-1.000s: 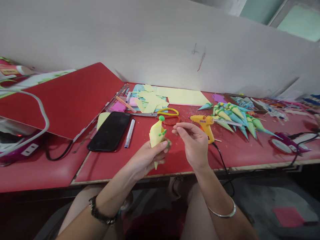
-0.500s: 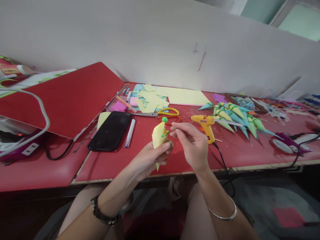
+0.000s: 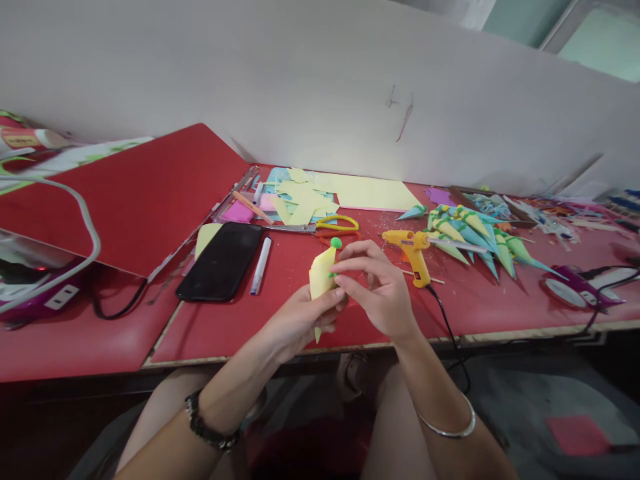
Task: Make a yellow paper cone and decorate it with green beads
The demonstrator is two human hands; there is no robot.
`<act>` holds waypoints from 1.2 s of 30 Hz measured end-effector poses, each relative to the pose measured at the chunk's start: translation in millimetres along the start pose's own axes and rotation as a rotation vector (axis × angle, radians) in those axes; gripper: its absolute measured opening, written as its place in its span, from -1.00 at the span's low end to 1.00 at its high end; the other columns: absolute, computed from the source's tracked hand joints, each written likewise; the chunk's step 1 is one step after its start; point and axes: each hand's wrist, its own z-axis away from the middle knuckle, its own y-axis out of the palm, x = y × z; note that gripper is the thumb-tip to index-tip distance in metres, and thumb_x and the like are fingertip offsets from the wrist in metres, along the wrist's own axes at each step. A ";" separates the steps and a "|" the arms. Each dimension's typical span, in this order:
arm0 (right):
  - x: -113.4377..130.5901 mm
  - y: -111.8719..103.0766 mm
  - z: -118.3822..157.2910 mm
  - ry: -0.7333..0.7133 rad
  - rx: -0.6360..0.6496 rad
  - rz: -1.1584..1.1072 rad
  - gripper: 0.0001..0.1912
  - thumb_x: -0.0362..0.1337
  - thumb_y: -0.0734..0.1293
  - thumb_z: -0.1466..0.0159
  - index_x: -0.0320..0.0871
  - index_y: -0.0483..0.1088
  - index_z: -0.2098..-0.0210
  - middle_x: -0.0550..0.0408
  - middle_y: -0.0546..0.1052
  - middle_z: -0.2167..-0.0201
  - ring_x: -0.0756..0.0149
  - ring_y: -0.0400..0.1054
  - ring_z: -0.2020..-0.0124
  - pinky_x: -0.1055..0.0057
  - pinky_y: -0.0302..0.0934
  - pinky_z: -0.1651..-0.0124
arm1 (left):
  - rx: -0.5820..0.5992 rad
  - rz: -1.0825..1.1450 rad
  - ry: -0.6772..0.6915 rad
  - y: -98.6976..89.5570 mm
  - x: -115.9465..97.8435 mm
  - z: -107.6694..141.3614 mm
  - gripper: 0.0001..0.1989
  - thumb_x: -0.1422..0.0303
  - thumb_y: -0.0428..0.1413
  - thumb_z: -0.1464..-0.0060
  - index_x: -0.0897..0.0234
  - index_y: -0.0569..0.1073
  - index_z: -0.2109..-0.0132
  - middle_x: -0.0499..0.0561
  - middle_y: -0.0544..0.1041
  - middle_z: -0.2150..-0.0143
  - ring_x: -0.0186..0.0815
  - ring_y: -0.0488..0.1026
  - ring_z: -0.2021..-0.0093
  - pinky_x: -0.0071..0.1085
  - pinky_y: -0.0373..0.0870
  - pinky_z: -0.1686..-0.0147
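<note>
My left hand (image 3: 305, 313) is closed round a yellow paper cone (image 3: 320, 275), whose narrow tip points down below the fingers. A round green tuft (image 3: 336, 243) stands at the cone's top corner. My right hand (image 3: 373, 283) is at the cone's right side, thumb and fingertips pinched on the green trim (image 3: 331, 275); most of the trim is hidden behind the fingers. Just right of that hand lies a yellow glue gun (image 3: 411, 250).
A black phone (image 3: 223, 261) and a marker (image 3: 261, 265) lie on the red table to the left. Scissors (image 3: 336, 227) and yellow paper scraps (image 3: 303, 200) lie behind my hands. Several finished cones (image 3: 465, 230) are piled at right. A red folder (image 3: 150, 200) stands at left.
My right hand has moved left, bringing the pinched green trim against the cone. The cone has shifted slightly right and turned a little.
</note>
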 end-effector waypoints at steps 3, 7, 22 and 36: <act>-1.7 -1.7 -1.2 0.017 0.032 -0.042 -0.83 -0.37 0.33 -0.13 0.03 0.49 0.33 0.11 0.35 0.29 0.31 0.28 0.17 0.28 0.21 0.05 | 0.020 -0.011 0.011 -0.3 -0.4 -0.3 -0.60 0.13 0.27 0.24 0.32 0.26 0.48 -0.21 0.16 0.60 -0.58 -0.04 0.64 -0.55 -0.08 0.63; -3.3 -3.0 -2.1 0.044 0.079 -0.094 -0.82 -0.38 0.31 -0.14 0.03 0.49 0.33 0.11 0.36 0.28 0.31 0.28 0.16 0.29 0.22 0.06 | 0.037 -0.030 0.014 -0.7 -2.6 0.3 -0.60 0.14 0.26 0.23 0.31 0.25 0.48 -0.23 0.11 0.62 -0.58 -0.07 0.65 -0.53 -0.11 0.64; -3.2 -5.0 -2.1 0.064 0.114 -0.111 -0.88 -0.32 0.33 -0.12 -0.01 0.48 0.33 0.09 0.35 0.27 0.30 0.28 0.15 0.32 0.24 0.08 | 0.078 -0.128 0.016 -2.0 -5.7 3.6 -0.63 0.15 0.23 0.18 0.30 0.24 0.49 -0.22 0.14 0.62 -0.57 -0.05 0.65 -0.52 -0.07 0.63; -4.6 2.6 0.0 0.032 0.048 -0.170 -0.88 -0.41 0.29 -0.13 -0.07 0.42 0.39 0.10 0.31 0.29 0.35 0.26 0.19 0.36 0.25 0.13 | 0.028 -0.251 0.071 -0.6 -6.5 5.8 -0.70 0.23 0.24 0.19 0.31 0.31 0.48 -0.19 0.20 0.60 -0.54 0.05 0.62 -0.54 -0.02 0.64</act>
